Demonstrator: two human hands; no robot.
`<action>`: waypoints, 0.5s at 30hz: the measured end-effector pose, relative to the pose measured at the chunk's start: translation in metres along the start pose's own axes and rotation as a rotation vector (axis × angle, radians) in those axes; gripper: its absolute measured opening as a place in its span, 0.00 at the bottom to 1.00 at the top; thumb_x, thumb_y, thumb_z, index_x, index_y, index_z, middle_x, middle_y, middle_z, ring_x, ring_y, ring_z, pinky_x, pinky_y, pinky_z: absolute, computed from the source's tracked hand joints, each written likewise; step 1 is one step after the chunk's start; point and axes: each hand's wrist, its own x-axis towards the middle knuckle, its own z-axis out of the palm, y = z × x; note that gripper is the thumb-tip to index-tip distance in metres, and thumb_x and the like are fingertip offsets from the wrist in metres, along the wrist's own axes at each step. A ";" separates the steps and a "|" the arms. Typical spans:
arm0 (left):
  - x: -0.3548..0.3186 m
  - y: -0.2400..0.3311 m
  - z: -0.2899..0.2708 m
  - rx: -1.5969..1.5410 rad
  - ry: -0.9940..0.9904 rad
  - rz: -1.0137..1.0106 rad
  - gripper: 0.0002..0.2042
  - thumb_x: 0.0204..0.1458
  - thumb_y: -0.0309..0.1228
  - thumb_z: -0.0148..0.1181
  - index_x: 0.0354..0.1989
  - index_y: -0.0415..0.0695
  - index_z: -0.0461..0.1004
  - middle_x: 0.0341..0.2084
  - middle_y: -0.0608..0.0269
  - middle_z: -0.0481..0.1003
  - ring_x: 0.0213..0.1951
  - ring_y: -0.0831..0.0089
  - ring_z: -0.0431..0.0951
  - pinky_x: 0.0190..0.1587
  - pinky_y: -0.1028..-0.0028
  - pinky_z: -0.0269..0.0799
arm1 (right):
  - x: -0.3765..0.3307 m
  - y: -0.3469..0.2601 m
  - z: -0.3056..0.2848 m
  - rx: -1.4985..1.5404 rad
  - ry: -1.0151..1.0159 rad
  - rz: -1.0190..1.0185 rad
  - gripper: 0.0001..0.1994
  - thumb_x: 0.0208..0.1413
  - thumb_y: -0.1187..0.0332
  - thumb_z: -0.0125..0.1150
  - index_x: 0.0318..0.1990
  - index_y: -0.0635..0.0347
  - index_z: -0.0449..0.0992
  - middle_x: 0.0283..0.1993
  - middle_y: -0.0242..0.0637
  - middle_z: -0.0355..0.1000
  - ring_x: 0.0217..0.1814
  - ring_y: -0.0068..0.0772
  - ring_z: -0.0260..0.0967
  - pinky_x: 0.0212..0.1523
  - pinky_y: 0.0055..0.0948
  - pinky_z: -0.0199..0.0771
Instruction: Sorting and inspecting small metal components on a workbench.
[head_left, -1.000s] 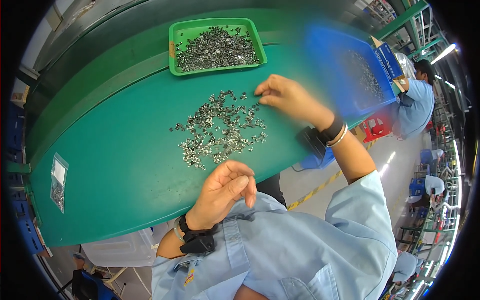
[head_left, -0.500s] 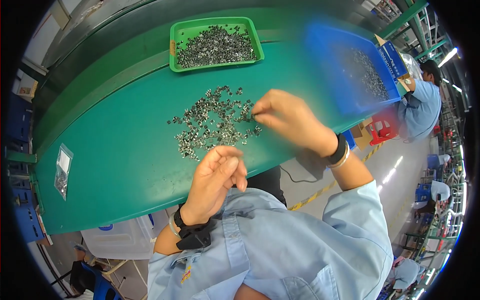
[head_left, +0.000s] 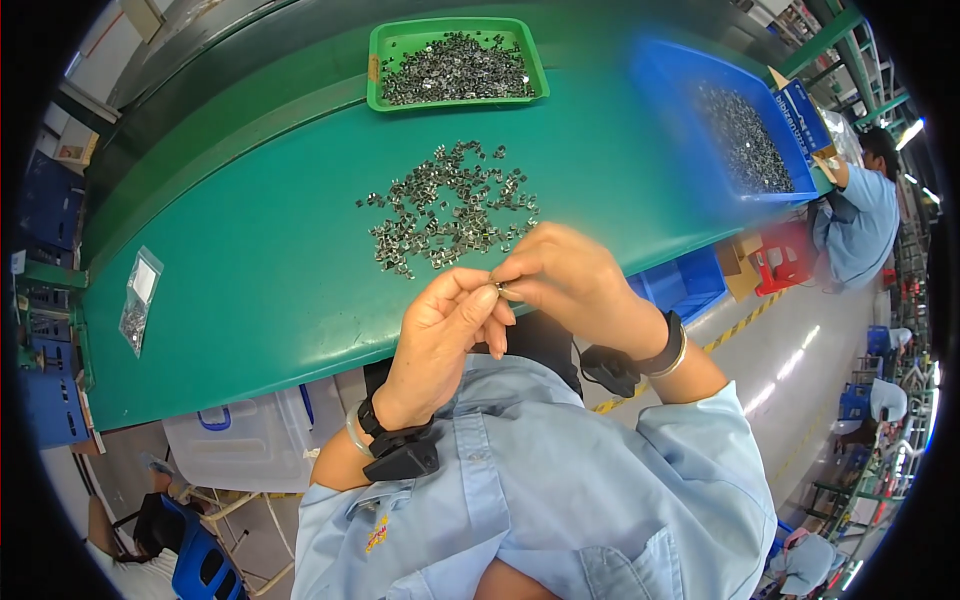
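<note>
My left hand [head_left: 445,335] and my right hand [head_left: 570,275] meet at their fingertips in front of the loose pile, near the table's front edge. Pinched between them is a tiny dark, shiny metal part [head_left: 501,286], mostly covered by the fingers. Both hands are closed on it. Just beyond lies a scattered pile of small black and silver metal parts [head_left: 455,215] on the green tabletop. Their exact kind is too small to make out.
Behind the pile stands a green tray [head_left: 460,103] full of similar parts. A blue bin [head_left: 670,130] with more parts is at the right. At the left lies a clear plastic bag [head_left: 140,300]. A co-worker [head_left: 865,220] is at far right.
My right hand has come from the pile's right side back toward me and now touches my left fingertips, with a small part between them. The whole view has shifted slightly.
</note>
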 end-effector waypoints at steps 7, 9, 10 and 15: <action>-0.004 0.001 0.002 0.005 -0.010 0.041 0.09 0.60 0.32 0.48 0.42 0.39 0.67 0.28 0.62 0.73 0.24 0.78 0.73 0.26 0.79 0.69 | -0.002 -0.002 0.001 -0.011 0.011 -0.005 0.10 0.42 0.78 0.66 0.34 0.59 0.74 0.32 0.35 0.70 0.34 0.36 0.69 0.33 0.30 0.69; -0.005 0.002 0.003 0.002 -0.007 0.044 0.09 0.60 0.32 0.48 0.42 0.40 0.67 0.28 0.61 0.73 0.24 0.77 0.73 0.27 0.79 0.70 | -0.003 -0.002 0.001 -0.055 0.022 -0.043 0.10 0.42 0.78 0.66 0.33 0.60 0.73 0.31 0.35 0.70 0.34 0.36 0.69 0.33 0.30 0.69; -0.005 0.002 0.004 0.002 -0.007 0.043 0.09 0.60 0.32 0.48 0.42 0.40 0.67 0.28 0.61 0.73 0.24 0.77 0.73 0.27 0.79 0.70 | -0.003 -0.002 0.001 -0.055 0.022 -0.043 0.10 0.42 0.78 0.66 0.33 0.60 0.73 0.31 0.35 0.70 0.34 0.36 0.69 0.33 0.30 0.69; -0.002 0.001 0.002 -0.045 -0.005 0.013 0.08 0.60 0.32 0.49 0.40 0.40 0.67 0.28 0.61 0.73 0.24 0.76 0.73 0.27 0.78 0.70 | -0.010 0.000 0.006 -0.087 0.065 -0.059 0.10 0.42 0.79 0.65 0.33 0.60 0.73 0.31 0.36 0.70 0.33 0.36 0.69 0.32 0.30 0.69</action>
